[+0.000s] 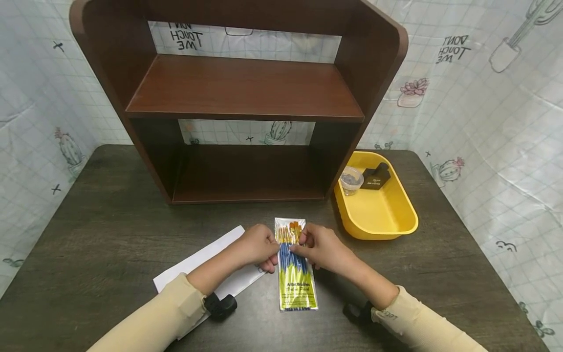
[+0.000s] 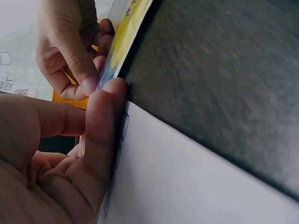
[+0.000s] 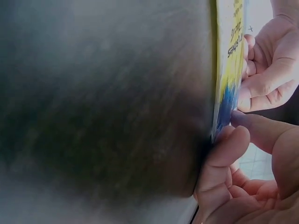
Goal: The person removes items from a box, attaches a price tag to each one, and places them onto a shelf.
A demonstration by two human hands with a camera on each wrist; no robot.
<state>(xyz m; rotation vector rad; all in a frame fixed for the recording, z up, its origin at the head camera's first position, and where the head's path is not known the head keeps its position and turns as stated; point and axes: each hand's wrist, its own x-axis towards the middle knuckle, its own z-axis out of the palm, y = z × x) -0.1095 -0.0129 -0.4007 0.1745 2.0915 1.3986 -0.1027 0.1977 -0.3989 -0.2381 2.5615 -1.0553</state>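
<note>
A clear pack of artist brushes (image 1: 297,288), with blue handles and a green-yellow label, lies on the dark table between both hands. My left hand (image 1: 259,247) pinches its left edge between thumb and curled fingers. Across from it, my right hand (image 1: 325,248) grips the right edge, thumb on the front. The right wrist view shows the pack (image 3: 228,79) edge-on, with thumb and finger of the right hand (image 3: 252,163) at its side. White paper (image 1: 239,283) lies beneath my left forearm; in the left wrist view that paper (image 2: 187,177) fills the lower right.
A dark brown two-tier shelf (image 1: 246,88) stands at the back of the table. Right of it is a yellow tray (image 1: 378,210) holding a small clear round container (image 1: 352,179) and a black item (image 1: 376,177). Patterned sheeting (image 1: 484,112) hangs around the table.
</note>
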